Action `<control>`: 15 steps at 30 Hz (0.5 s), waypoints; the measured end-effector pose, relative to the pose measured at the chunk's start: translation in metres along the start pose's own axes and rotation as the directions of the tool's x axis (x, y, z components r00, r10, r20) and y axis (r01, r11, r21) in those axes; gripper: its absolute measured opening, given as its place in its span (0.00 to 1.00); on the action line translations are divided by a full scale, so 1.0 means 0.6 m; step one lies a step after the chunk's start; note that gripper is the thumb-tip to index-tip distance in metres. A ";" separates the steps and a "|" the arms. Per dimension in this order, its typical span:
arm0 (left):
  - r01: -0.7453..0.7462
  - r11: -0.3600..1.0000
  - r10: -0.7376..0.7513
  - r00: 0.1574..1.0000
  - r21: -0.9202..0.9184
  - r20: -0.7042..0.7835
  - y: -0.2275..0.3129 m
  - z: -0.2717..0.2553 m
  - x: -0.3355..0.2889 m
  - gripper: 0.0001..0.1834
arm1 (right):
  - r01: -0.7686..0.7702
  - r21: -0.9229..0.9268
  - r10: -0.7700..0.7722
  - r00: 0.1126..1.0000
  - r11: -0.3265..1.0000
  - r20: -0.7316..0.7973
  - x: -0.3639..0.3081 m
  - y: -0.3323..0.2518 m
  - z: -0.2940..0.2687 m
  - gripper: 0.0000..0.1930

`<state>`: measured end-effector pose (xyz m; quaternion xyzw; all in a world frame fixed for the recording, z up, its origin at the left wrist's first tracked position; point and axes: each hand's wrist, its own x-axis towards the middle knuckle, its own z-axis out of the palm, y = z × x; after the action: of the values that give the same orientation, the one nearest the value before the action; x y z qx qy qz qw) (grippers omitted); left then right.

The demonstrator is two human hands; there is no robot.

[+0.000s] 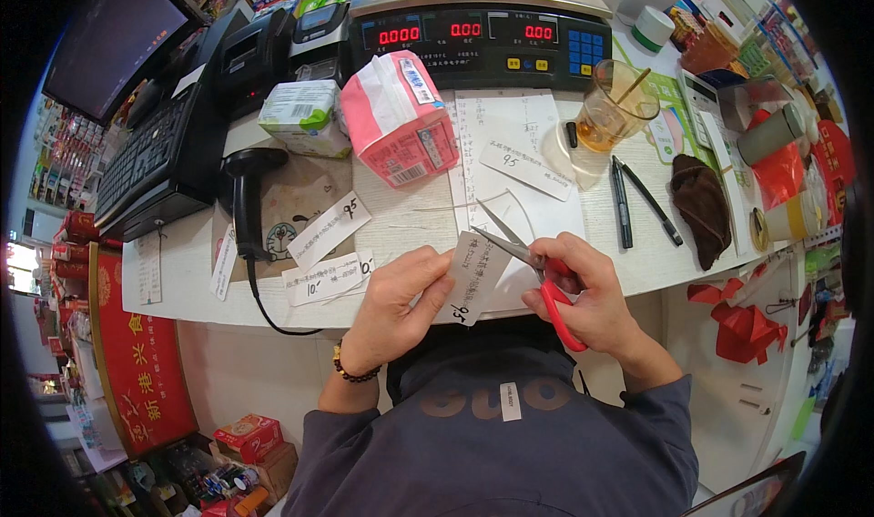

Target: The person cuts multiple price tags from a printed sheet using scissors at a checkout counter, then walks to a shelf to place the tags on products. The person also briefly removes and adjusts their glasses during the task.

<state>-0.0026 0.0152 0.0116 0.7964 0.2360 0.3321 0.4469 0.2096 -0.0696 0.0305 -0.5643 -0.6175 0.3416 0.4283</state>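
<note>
Between thumb and fingers, my left hand (pixel 408 297) pinches a small white handwritten paper label (pixel 480 276), held tilted over the counter's front edge. My right hand (pixel 587 294) grips red-handled scissors (pixel 557 312), fingers through the loops. Their blades are parted at the top corner of the label. A thin curled paper strip (pixel 523 209) lies just beyond the blade tips, on written sheets (pixel 510 116). Another cut label (pixel 526 169) rests on those sheets. More labels (pixel 330 235) lie to the left of my left hand, some overlapping.
A digital scale (pixel 482 48) stands at the back, with a pink tissue pack (pixel 399 121) before it. To the left are a barcode scanner (pixel 248 203) and a keyboard (pixel 150 144). A glass of amber drink (pixel 612 112), pens (pixel 622 203) and a brown cloth (pixel 699 209) sit at right.
</note>
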 end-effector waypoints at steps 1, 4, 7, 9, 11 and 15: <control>0.003 1.000 -0.003 1.000 0.001 0.004 0.001 -0.001 0.000 0.14 | 0.005 -0.009 -0.005 1.000 1.000 0.004 0.000 0.000 -0.001 0.18; 0.006 1.000 -0.006 1.000 0.017 -0.002 0.000 -0.004 0.001 0.15 | 0.008 -0.028 -0.008 1.000 1.000 0.010 0.000 -0.002 -0.006 0.18; 0.006 0.999 -0.006 1.000 0.049 -0.003 0.004 -0.007 0.004 0.16 | -0.007 -0.022 0.007 1.000 1.000 0.005 -0.001 -0.002 -0.008 0.18; 0.015 0.999 -0.015 1.000 0.032 -0.008 0.003 -0.005 0.005 0.17 | -0.014 -0.001 0.014 1.000 1.000 -0.003 -0.003 0.003 -0.008 0.17; 0.021 0.999 -0.021 1.000 0.039 -0.013 0.004 -0.006 0.005 0.17 | -0.020 0.000 0.020 1.000 1.000 0.003 -0.001 0.001 -0.009 0.17; -0.007 0.998 0.009 0.999 0.064 -0.033 0.003 -0.010 0.016 0.17 | -0.009 -0.004 0.009 1.000 1.000 0.014 0.001 0.009 -0.016 0.17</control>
<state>-0.0007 0.0242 0.0186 0.8055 0.2508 0.3395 0.4160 0.2204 -0.0690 0.0298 -0.5655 -0.6187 0.3462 0.4214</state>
